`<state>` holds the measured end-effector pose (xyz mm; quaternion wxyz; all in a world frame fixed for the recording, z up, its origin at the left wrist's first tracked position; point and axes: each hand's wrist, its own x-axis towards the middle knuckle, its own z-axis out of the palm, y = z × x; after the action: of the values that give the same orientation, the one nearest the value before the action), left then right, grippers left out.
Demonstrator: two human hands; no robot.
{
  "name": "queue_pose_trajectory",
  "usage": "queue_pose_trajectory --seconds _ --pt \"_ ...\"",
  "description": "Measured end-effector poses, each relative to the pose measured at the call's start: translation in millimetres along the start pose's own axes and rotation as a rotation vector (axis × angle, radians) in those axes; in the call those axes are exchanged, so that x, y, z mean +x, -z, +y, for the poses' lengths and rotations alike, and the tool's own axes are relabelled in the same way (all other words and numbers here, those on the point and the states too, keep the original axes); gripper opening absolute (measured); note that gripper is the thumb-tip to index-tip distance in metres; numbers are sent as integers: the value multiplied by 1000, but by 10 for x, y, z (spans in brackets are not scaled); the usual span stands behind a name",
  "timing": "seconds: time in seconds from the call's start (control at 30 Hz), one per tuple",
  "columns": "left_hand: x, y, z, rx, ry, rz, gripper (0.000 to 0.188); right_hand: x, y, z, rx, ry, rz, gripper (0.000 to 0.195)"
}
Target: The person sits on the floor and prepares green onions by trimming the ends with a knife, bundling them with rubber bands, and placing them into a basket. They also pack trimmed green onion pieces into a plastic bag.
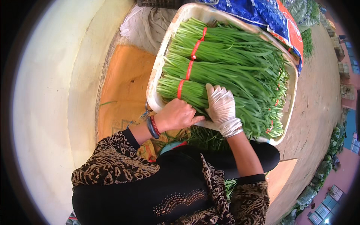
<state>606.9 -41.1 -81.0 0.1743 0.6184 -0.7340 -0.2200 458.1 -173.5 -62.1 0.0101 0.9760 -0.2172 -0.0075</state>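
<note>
Tied bundles of garlic chives (208, 67) lie side by side in a white plastic crate (153, 87), with red tape around the stems. My right hand (223, 108), in a thin whitish glove, grips the nearest bundle (194, 90) to the right of its tape. Against that bundle's near side rests my bare left hand (178, 112), by the crate's near wall. Its thumb points right and its curled fingers are mostly hidden, so I cannot tell what they hold. Dark and red bracelets (152, 126) circle the left wrist. More cut stem ends (277, 112) show along the crate's right side.
A blue and red plastic sack (253, 14) lies along the crate's far edge. Orange sheeting (123, 78) and a whitish cloth (146, 25) lie at left, beside a pale wall (50, 84). Loose greens (209, 137) lie below the crate, near my bent leg (264, 154).
</note>
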Motion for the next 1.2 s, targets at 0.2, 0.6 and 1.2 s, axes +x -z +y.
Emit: queue_pose_trajectory --seconds 0.2,0.6,1.2 --pt "-15 -89 -19 -18 -19 76 51 34 -111 -20 -79 12 24 45" --pt "-6 -71 -7 10 -9 154 43 -132 69 78 -52 40 -28 95" --pt "-81 177 728 -547 -146 -458 23 -370 -352 183 140 -29 -6 102"
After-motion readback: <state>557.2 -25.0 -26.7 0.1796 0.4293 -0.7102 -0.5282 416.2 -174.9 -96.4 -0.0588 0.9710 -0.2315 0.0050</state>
